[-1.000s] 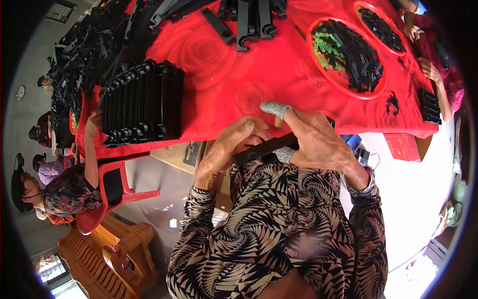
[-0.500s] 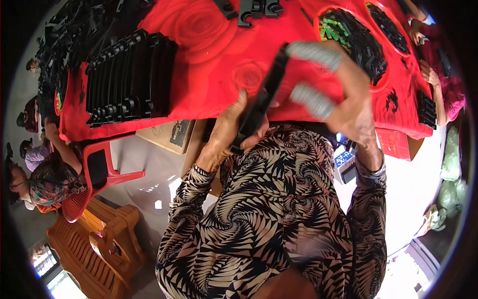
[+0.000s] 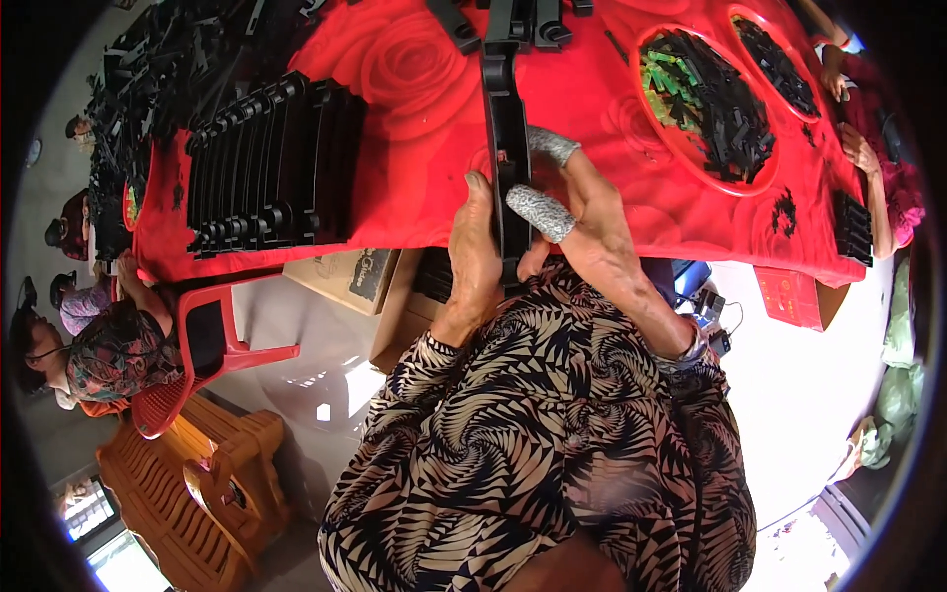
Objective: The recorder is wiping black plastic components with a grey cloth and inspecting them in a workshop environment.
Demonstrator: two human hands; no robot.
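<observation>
Left grip (image 3: 475, 247): is closed on the black strip (image 3: 508, 138).
Right grip (image 3: 597, 217): is clamped on same strip.
Place: strip is held across near edge of red worktop (image 3: 414, 187), beside stacked black parts (image 3: 266, 168).
Risk: if left palm is loosened, strip could be dropped past this edge.

A long part (image 3: 508, 128) extends forward between the hands (image 3: 597, 222), near the close edge of the counter (image 3: 414, 202). Left of the hands, a row of parts (image 3: 266, 173) lies on the counter, a heap (image 3: 148, 109) beyond it. Loose parts (image 3: 547, 25) lie ahead; rightward, two basins (image 3: 738, 190) hold small pieces (image 3: 735, 138). A chair (image 3: 163, 403) stands farther left.
</observation>
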